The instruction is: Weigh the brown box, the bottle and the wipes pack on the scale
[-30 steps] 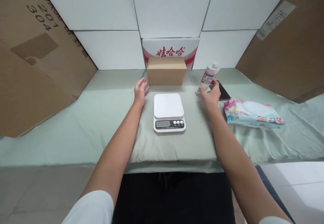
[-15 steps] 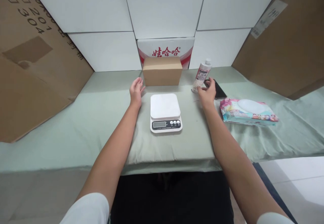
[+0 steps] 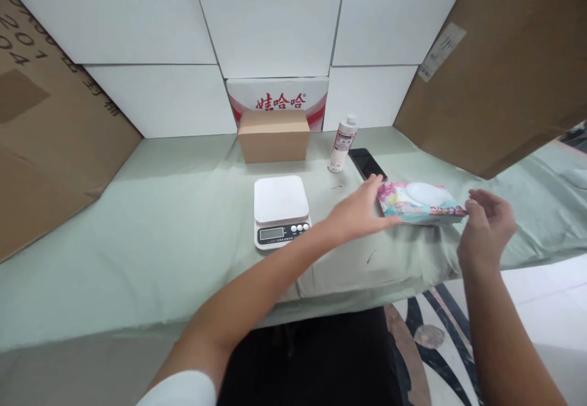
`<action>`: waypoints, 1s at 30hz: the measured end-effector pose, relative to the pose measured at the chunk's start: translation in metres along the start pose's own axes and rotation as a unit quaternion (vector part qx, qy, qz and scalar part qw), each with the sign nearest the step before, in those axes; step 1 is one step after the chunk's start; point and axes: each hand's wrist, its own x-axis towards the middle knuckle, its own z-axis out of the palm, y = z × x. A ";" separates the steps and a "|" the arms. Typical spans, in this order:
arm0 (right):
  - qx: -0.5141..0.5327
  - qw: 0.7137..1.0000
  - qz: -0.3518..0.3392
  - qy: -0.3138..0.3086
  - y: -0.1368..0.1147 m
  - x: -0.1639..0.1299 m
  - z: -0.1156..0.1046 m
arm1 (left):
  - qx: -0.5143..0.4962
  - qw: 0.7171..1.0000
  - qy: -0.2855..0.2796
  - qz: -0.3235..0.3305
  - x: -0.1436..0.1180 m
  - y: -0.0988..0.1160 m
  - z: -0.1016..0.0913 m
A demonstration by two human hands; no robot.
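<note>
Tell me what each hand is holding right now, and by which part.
Nothing is clearly held. The left hand lies open with its fingertips at the near left end of the wet wipes pack; the right hand hovers, fingers curled, by its right end.

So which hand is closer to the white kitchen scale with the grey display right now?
Left. The left hand is just to the right of the white kitchen scale with the grey display, fingers at the pink wet-wipes pack. The right hand is farther off, past the pack's far end.
</note>
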 end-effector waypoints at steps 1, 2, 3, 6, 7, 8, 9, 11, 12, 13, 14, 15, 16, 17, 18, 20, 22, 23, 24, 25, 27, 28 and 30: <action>0.011 1.000 0.008 0.012 0.005 0.008 0.001 | 0.004 0.999 -0.026 -0.030 0.015 -0.006 0.021; 0.017 0.999 0.023 0.020 0.007 0.014 0.002 | 0.009 0.997 -0.044 -0.055 0.028 -0.013 0.037; 0.028 0.998 0.054 0.022 0.007 0.018 0.004 | 0.012 0.996 -0.052 -0.067 0.039 -0.020 0.050; 0.112 0.964 0.238 -0.032 0.003 0.018 0.010 | 0.024 0.996 -0.026 -0.080 0.056 -0.036 0.067; 0.155 0.942 0.292 -0.052 0.001 0.015 0.012 | 0.030 0.996 -0.014 -0.080 0.057 -0.039 0.068; 0.195 0.924 0.322 -0.066 -0.001 0.012 0.014 | 0.036 0.996 -0.006 -0.078 0.057 -0.041 0.067; 0.225 0.914 0.329 -0.076 -0.004 0.008 0.015 | 0.043 0.996 -0.001 -0.072 0.055 -0.041 0.066; 0.255 0.914 0.301 -0.090 -0.013 0.000 0.020 | 0.058 0.997 0.004 -0.050 0.049 -0.037 0.058; 0.262 0.916 0.286 -0.102 -0.019 -0.004 0.022 | 0.066 0.997 0.009 -0.038 0.044 -0.033 0.052; 0.266 0.917 0.272 -0.118 -0.028 -0.007 0.025 | 0.073 0.997 0.017 -0.028 0.038 -0.028 0.042; 0.270 0.917 0.259 -0.139 -0.039 -0.012 0.029 | 0.078 0.996 0.028 -0.017 0.031 -0.023 0.030; 0.276 0.915 0.245 -0.164 -0.052 -0.017 0.035 | 0.083 0.996 0.040 -0.003 0.022 -0.017 0.015; 0.284 0.912 0.227 -0.190 -0.066 -0.023 0.041 | 0.087 0.995 0.053 0.014 0.011 -0.012 -0.003; 0.295 0.907 0.206 -0.221 -0.081 -0.031 0.050 | 0.089 0.993 0.070 0.033 -0.001 -0.008 -0.023; 0.308 0.899 0.185 -0.250 -0.095 -0.039 0.061 | 0.090 0.991 0.089 0.050 -0.013 -0.005 -0.046; 0.335 0.879 0.136 -0.310 -0.119 -0.062 0.090 | 0.090 0.985 0.131 0.068 -0.040 -0.006 -0.094; 0.340 0.864 0.079 -0.364 -0.134 -0.088 0.124 | 0.078 0.982 0.159 0.062 -0.065 -0.015 -0.139; 0.333 0.860 0.052 -0.384 -0.138 -0.101 0.141 | 0.063 0.982 0.172 0.053 -0.077 -0.022 -0.157; 0.323 0.856 0.031 -0.403 -0.141 -0.114 0.156 | 0.049 0.981 0.186 0.040 -0.087 -0.030 -0.172; 0.314 0.851 0.017 -0.421 -0.142 -0.125 0.170 | 0.035 0.979 0.201 0.026 -0.097 -0.038 -0.184; 0.306 0.837 0.012 -0.453 -0.143 -0.142 0.188 | 0.019 0.972 0.235 -0.001 -0.113 -0.054 -0.196; 0.305 0.831 0.014 -0.464 -0.142 -0.148 0.193 | 0.019 0.969 0.247 -0.011 -0.119 -0.060 -0.197; 0.302 0.827 0.019 -0.475 -0.141 -0.154 0.195 | 0.032 0.965 0.258 -0.022 -0.128 -0.070 -0.195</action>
